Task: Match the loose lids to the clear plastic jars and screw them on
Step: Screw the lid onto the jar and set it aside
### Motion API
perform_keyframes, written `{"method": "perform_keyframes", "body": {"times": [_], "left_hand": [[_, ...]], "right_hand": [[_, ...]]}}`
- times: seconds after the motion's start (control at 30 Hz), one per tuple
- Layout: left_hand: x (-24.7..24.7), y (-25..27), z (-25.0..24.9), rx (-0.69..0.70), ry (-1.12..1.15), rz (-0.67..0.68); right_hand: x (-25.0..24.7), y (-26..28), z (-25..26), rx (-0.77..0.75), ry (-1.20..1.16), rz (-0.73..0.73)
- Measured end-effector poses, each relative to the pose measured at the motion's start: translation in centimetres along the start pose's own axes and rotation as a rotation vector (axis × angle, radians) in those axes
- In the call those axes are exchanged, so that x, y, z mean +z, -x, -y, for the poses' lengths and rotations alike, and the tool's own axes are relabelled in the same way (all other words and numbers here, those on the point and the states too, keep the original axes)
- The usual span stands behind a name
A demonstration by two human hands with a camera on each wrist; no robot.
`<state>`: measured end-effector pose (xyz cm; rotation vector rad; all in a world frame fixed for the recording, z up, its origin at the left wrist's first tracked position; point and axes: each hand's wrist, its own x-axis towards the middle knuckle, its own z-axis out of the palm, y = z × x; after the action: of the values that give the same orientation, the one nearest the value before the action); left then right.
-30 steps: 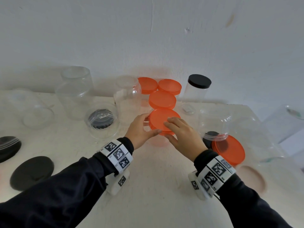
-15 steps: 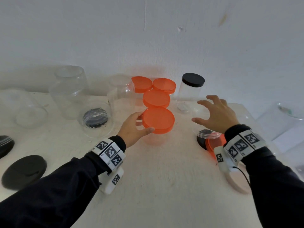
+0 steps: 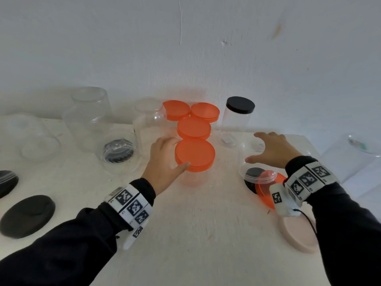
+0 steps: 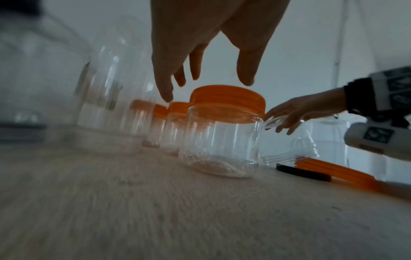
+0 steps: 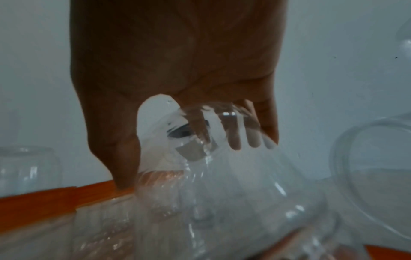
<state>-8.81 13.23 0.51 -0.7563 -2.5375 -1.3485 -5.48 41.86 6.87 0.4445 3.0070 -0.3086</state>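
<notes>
A small clear jar (image 3: 192,180) stands at the table's middle with an orange lid (image 3: 194,154) on it. My left hand (image 3: 172,153) reaches round that lid with straight, spread fingers, the thumb tip at its front edge. In the left wrist view these fingers (image 4: 165,88) hang loosely just above the lid (image 4: 229,100). To the right, an open clear jar (image 3: 257,172) lies tilted with its mouth toward me. My right hand (image 3: 261,148) grips it, thumb on its near side. The right wrist view shows my fingers (image 5: 235,139) through the plastic, over the jar's (image 5: 222,202) far end.
Three orange-lidded jars (image 3: 193,129) and a black-lidded jar (image 3: 240,112) stand by the wall. Under the tilted jar's mouth lie a loose orange lid (image 3: 266,195) and black lid (image 3: 252,176); a pink lid (image 3: 296,236) is nearer. Large open jars (image 3: 88,118) and black lids (image 3: 26,215) fill the left.
My right hand left the orange lid and swung right onto the tilted clear jar. My left hand stayed at the lidded jar and its fingers loosened.
</notes>
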Motion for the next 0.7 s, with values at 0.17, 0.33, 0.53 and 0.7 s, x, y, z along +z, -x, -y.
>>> {"method": "perform_keyframes", "body": {"times": [0.17, 0.33, 0.53, 0.7], "left_hand": [[2.1, 1.0, -3.6, 0.328, -0.080, 0.099], [6.6, 0.2, -5.9, 0.476, -0.083, 0.456], [13.4, -2.5, -8.5, 0.569, -0.215, 0.733], [17.1, -4.5, -9.8, 0.541, -0.363, 0.813]], "right_hand": [[-1.4, 1.6, -0.5, -0.082, -0.030, -0.112], [-3.5, 4.0, -2.2, -0.167, -0.067, -0.275], [-4.0, 6.5, -5.1, -0.143, -0.100, -0.447], [-3.1, 7.2, -7.7, -0.152, -0.227, -0.567]]}}
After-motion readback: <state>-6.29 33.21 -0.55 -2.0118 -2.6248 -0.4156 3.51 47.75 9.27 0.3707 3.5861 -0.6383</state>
